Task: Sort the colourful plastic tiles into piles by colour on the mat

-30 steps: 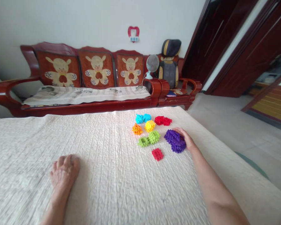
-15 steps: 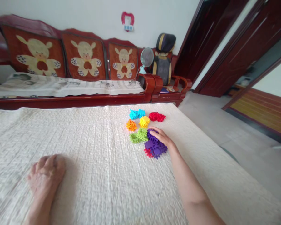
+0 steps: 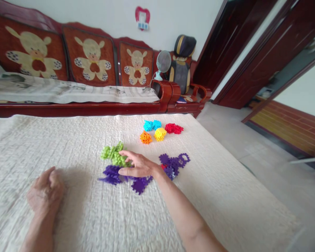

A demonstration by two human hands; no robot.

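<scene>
My right hand (image 3: 139,166) reaches across the cloth with its thumb and fingers apart. Its fingertips are against a pile of light green toothed plastic pieces (image 3: 114,154). By the thumb lie purple toothed pieces (image 3: 112,175), blurred at their left side; another purple bunch (image 3: 140,184) is just below the hand. More purple pieces (image 3: 171,164), with a bit of red among them, lie behind the wrist. My left hand (image 3: 46,192) rests at the left on the cloth, fingers curled in a loose fist, and nothing shows in it.
Farther back sit piles of blue (image 3: 152,125), orange (image 3: 146,137), yellow (image 3: 160,134) and red pieces (image 3: 174,128). A white textured cloth (image 3: 94,224) covers the table. Beyond its far edge stand a wooden sofa (image 3: 107,109) and a small fan (image 3: 163,62).
My right hand has swept left. The green pile and part of the purple pieces moved left with it, while other purple pieces stayed behind, spread out. My left hand has shifted slightly.
</scene>
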